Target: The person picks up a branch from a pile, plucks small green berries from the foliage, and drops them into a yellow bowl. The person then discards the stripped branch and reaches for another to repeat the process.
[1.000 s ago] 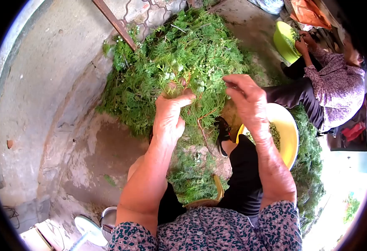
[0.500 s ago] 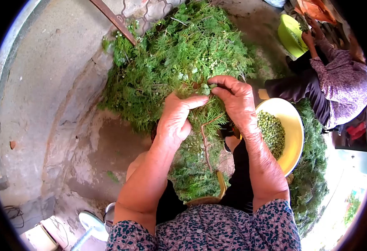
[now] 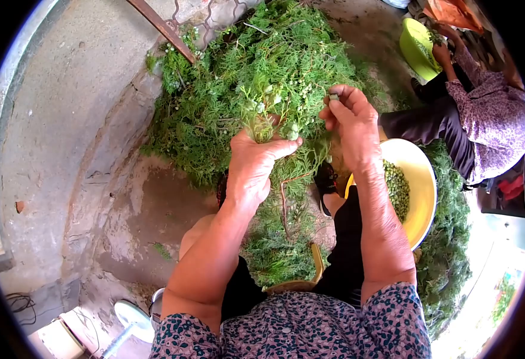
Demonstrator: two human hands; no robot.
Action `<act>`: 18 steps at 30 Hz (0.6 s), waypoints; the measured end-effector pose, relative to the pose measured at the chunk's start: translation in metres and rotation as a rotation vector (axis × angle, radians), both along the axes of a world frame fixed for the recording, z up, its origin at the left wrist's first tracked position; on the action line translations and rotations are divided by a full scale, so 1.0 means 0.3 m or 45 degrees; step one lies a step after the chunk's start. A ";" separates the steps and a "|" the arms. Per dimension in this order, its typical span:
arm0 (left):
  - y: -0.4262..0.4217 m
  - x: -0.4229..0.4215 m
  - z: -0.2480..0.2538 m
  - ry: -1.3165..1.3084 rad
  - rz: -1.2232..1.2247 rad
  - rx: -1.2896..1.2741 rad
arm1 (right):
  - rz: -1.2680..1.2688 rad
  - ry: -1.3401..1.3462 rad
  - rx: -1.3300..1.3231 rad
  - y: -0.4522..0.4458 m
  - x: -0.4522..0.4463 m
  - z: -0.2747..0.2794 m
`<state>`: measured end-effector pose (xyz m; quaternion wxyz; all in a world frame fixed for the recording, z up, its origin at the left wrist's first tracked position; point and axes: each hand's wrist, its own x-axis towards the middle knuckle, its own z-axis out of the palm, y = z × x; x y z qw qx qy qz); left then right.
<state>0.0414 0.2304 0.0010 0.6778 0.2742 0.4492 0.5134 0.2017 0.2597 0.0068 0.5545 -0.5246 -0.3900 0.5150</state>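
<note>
My left hand [image 3: 252, 164] is closed on a leafy conifer sprig [image 3: 261, 106], whose stem hangs below the palm. Several pale green cones [image 3: 290, 130] show on the sprig near my thumb. Off to its right, apart from the sprig, my right hand [image 3: 358, 122] pinches a small green cone [image 3: 333, 97] between thumb and finger. Just beneath my right wrist stands a yellow basin [image 3: 423, 179] with many picked green cones [image 3: 396, 190] in it; my forearm hides part of its left side.
A large heap of cut conifer branches [image 3: 208, 107] lies ahead, with more greenery [image 3: 445, 239] beyond the basin. At upper right, a co-worker [image 3: 493, 113] sits handling a sprig by a lime-green basin [image 3: 415, 51]. A concrete wall [image 3: 53, 119] borders the left.
My right hand has moved right and slightly up, away from the sprig, with a cone in its fingers. My left hand stays near the same place, still holding the sprig.
</note>
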 end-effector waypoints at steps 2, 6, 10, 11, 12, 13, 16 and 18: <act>-0.002 -0.007 -0.005 0.024 -0.001 0.014 | 0.114 0.147 -0.017 -0.011 0.003 0.012; -0.003 -0.004 -0.025 0.070 0.016 0.176 | 0.382 0.224 -0.069 -0.049 0.000 0.022; -0.009 0.002 -0.013 0.175 0.032 0.273 | 0.622 -0.275 0.132 -0.069 -0.032 0.019; -0.008 0.002 -0.019 0.176 0.033 0.271 | 0.635 -0.370 0.250 -0.068 -0.039 -0.012; -0.005 -0.001 -0.029 0.192 0.038 0.324 | 0.636 -0.368 0.247 -0.066 -0.042 -0.008; -0.002 -0.004 -0.037 0.209 0.043 0.374 | 0.659 -0.451 0.267 -0.064 -0.046 0.001; -0.001 -0.016 -0.037 0.255 0.007 0.311 | 0.665 -0.546 0.179 -0.063 -0.060 0.029; -0.001 -0.019 -0.018 0.194 -0.005 0.271 | 0.648 -0.560 0.073 -0.062 -0.072 0.030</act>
